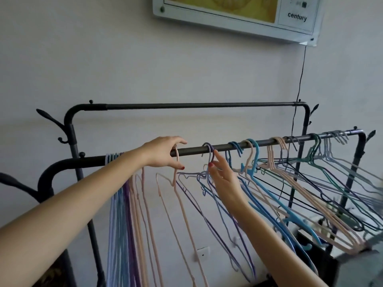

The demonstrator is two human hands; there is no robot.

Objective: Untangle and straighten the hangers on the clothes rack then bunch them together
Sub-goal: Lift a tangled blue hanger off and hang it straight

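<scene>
Near item: my right hand [222, 176], grip pinched on a purple hanger [209, 154] hooked over the front rail [269, 141]. Beside it, my left hand [165, 152], grip clamped round a beige hanger [176, 172] on that rail. Beyond: bunched hangers [122, 204] at the rail's left end, tangled hangers [310, 179] toward its right, back rail [196, 105] behind.

One clothes rack [207, 149], two hands, and hangers [275, 175] too tangled to count.
</scene>
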